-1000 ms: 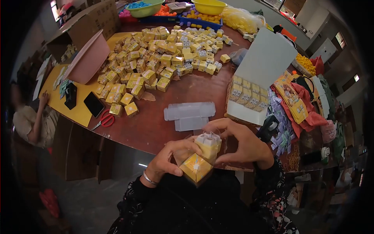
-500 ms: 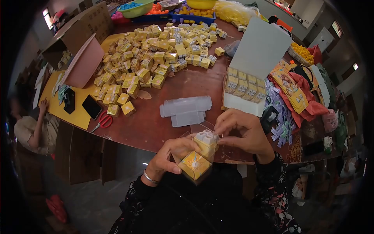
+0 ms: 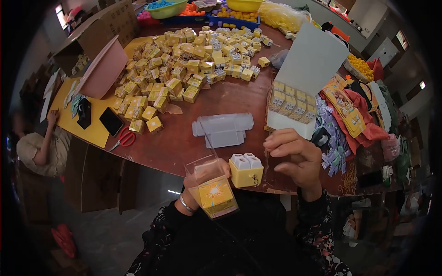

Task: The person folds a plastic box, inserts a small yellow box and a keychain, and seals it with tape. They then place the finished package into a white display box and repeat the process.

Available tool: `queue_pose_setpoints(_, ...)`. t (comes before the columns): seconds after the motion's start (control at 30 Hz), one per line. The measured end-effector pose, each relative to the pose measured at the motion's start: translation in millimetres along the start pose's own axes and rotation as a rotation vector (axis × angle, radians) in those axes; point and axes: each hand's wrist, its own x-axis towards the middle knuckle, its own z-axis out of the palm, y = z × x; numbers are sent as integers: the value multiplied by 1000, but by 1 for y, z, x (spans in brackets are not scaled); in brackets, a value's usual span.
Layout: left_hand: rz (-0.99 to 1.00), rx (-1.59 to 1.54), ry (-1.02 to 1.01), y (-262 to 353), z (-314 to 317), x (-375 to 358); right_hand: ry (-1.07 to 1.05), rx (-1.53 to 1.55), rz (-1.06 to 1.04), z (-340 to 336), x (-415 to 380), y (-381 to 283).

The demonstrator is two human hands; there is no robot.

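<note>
In my left hand (image 3: 191,182) is a clear plastic box (image 3: 215,198) with an opened flap and a yellow starburst-printed insert. At its right side, a small yellow block (image 3: 246,176) with white peg-like tops sits against my left fingertips; the exact hold is partly hidden. My right hand (image 3: 298,158) is raised to the right of the block, fingers curved and apart, with nothing in it. Beyond both hands a flattened clear plastic sheet (image 3: 223,130) with folded tabs lies on the table.
A heap of small yellow boxes (image 3: 184,64) covers the far left of the table (image 3: 202,103). An open white carton (image 3: 287,120) holds rows of similar boxes. Red scissors (image 3: 125,137) and a phone (image 3: 111,122) lie at left; small packets (image 3: 338,138) lie at right. Another person's arm (image 3: 46,138) rests at far left.
My right hand has come away from the yellow block and moved up and right, its fingers opening. My left hand has turned the clear box more upright, its flap now raised.
</note>
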Motion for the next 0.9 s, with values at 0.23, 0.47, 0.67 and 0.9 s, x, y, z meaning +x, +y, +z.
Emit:
queue_pose_setpoints(0.23,99,373,-527,9,-12,23,-204,-22,-99,26,25,-17)
queue_pose_setpoints(0.47,62,268,-125,3,9,6,-154,-341,-180,34,24,-27)
queue_pose_setpoints(0.67,26,299,-89,6,45,27,-22,-606,-247,31,20,-24)
queue_pose_setpoints(0.9,89,740,196,12,49,29,436,-310,-121,11,-7,-23)
